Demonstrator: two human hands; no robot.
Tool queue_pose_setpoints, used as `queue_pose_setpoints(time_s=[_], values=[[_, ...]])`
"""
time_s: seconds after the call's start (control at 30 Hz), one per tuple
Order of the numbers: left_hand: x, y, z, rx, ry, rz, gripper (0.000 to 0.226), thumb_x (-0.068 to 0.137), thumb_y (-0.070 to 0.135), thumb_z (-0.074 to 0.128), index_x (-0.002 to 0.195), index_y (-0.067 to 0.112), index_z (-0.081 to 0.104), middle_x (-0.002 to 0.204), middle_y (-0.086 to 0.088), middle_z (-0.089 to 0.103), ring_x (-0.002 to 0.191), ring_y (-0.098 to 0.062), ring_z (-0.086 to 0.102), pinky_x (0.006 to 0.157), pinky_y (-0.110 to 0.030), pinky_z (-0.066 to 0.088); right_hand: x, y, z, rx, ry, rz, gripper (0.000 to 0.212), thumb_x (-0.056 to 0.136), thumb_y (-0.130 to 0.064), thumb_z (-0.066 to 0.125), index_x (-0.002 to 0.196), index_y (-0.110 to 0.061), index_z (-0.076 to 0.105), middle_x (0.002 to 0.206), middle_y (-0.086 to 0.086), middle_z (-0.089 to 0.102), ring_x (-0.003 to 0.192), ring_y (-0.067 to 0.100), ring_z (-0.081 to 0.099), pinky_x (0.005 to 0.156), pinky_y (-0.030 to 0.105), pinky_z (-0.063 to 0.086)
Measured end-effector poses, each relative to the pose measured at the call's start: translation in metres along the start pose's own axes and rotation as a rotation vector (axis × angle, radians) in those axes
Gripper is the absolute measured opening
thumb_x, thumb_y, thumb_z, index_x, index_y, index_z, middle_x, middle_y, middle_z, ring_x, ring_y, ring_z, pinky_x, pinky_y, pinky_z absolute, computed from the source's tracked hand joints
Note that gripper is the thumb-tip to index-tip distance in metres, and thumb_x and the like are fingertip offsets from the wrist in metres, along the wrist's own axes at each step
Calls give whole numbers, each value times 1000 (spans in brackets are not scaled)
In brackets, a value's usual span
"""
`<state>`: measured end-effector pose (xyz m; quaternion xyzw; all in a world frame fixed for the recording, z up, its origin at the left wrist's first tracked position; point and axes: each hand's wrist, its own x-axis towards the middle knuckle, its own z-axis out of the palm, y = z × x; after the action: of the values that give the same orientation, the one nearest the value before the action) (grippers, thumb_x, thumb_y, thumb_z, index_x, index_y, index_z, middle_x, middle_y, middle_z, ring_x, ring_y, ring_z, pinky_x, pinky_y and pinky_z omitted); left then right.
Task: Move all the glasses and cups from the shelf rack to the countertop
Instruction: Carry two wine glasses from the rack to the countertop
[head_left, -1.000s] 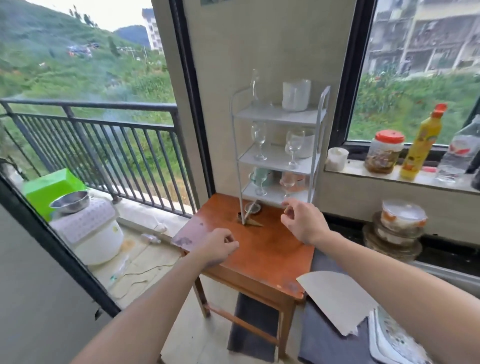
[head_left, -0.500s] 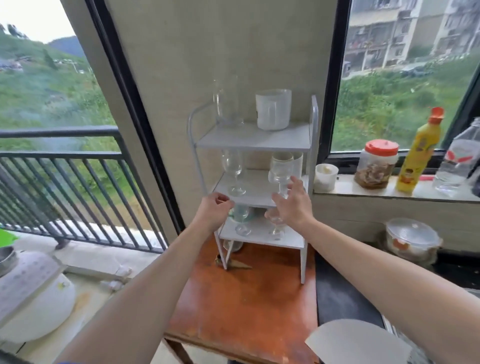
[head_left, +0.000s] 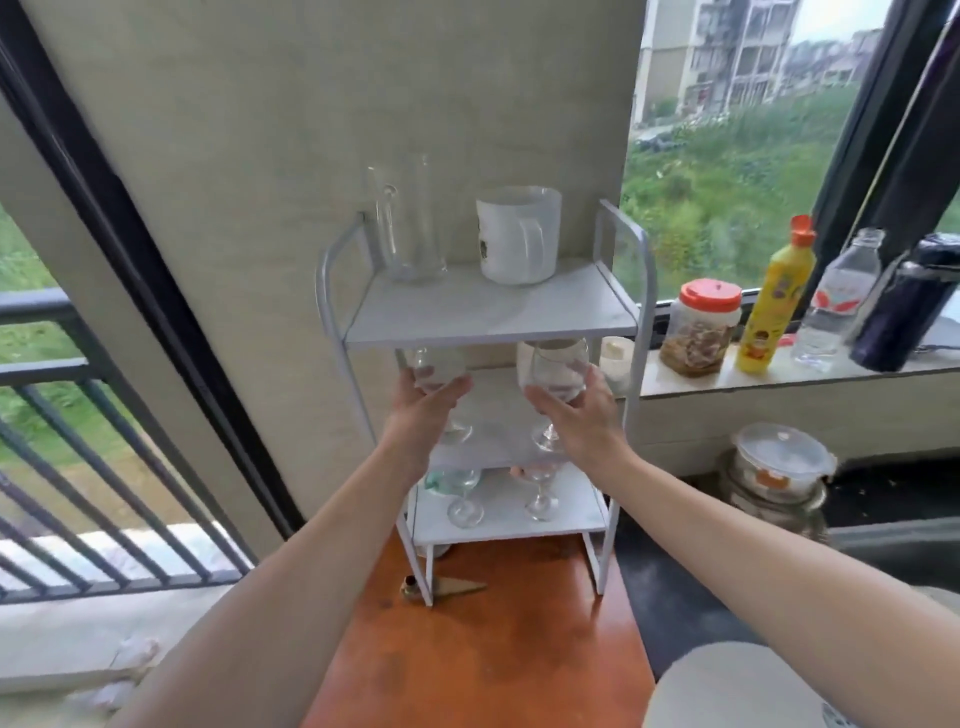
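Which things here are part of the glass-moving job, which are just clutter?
Job: rack, both held wine glasses, two lower glasses, white mug, tall glass jug.
Clutter: red-lidded jar, yellow bottle, water bottle, lidded bowl.

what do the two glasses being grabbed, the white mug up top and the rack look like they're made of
Left wine glass and right wine glass: clear glass, since the hands and shelf show through them. White mug: probably glazed ceramic, opaque with a soft sheen, though plastic is possible. Rack: likely white painted metal, going by the thin bent tube frame; its flat shelves look matte.
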<state>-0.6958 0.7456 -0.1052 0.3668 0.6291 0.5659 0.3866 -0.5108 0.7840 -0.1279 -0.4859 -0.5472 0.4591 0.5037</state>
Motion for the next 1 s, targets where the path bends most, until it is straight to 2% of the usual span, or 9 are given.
queue_pose_setpoints(time_s=[0.07, 0.17, 0.27, 0.4, 0.53, 0.67, 0.77, 0.83, 1.0], values=[[8, 2, -3, -20, -80, 5, 59, 74, 29, 80, 123, 16, 50, 107, -10, 67, 88, -21, 67, 89, -40, 51, -3, -2, -1, 22, -7, 3, 57, 74, -33, 83, 119, -28, 49, 104, 9, 67, 95, 28, 69, 87, 45, 56], [8, 3, -6, -77, -232, 4, 57, 76, 26, 78, 123, 10, 51, 91, -9, 69, 81, -23, 67, 91, -44, 51, -21, -5, -8, 64, -2, 13, 51, 74, -34, 82, 115, -33, 52, 103, 11, 69, 87, 23, 73, 73, 35, 56], [-3, 4, -4, -113, -435, -33, 57, 74, 34, 75, 117, 4, 54, 81, -10, 67, 76, -27, 66, 82, -43, 51, -46, -7, -23, 83, 18, 43, 51, 75, -37, 81, 118, -28, 54, 98, 10, 71, 78, 18, 75, 68, 30, 56], [-26, 2, 16, -131, -604, -82, 30, 84, 27, 68, 100, 6, 55, 78, -13, 61, 68, -27, 63, 70, -39, 49, -81, 0, -54, 104, 74, 122, 48, 79, -28, 79, 120, -15, 56, 90, 10, 74, 76, 25, 74, 78, 43, 57], [-62, -13, 54, -79, -789, -140, 24, 84, 28, 65, 96, 8, 57, 76, -10, 59, 65, -23, 61, 73, -39, 48, -127, 11, -101, 125, 181, 201, 42, 82, -23, 77, 118, -15, 57, 88, 10, 73, 72, 25, 73, 62, 30, 55], [-116, -32, 107, -57, -902, -227, 28, 84, 29, 66, 103, 13, 54, 76, -10, 58, 61, -22, 60, 66, -34, 50, -184, 17, -162, 142, 318, 255, 39, 83, -22, 76, 116, -14, 58, 85, 12, 71, 68, 22, 71, 61, 29, 55], [-171, -42, 151, -46, -1027, -280, 26, 82, 32, 67, 96, 15, 54, 72, -8, 60, 58, -21, 59, 56, -27, 51, -237, 17, -213, 106, 408, 278, 36, 84, -26, 74, 114, -17, 57, 82, 9, 72, 70, 21, 70, 60, 28, 50], [-215, -48, 182, -34, -1112, -298, 28, 82, 33, 67, 98, 14, 53, 72, -9, 59, 58, -20, 58, 58, -28, 51, -277, 18, -250, 116, 487, 298, 35, 84, -25, 74, 113, -16, 57, 80, 9, 71, 69, 22, 69, 62, 32, 47], [-339, -63, 254, -9, -1310, -377, 29, 88, 32, 59, 109, 13, 49, 75, -9, 56, 61, -21, 55, 68, -32, 48, -388, 24, -345, 114, 671, 362, 36, 83, -26, 75, 111, -15, 56, 80, 8, 68, 61, 16, 67, 60, 30, 45]])
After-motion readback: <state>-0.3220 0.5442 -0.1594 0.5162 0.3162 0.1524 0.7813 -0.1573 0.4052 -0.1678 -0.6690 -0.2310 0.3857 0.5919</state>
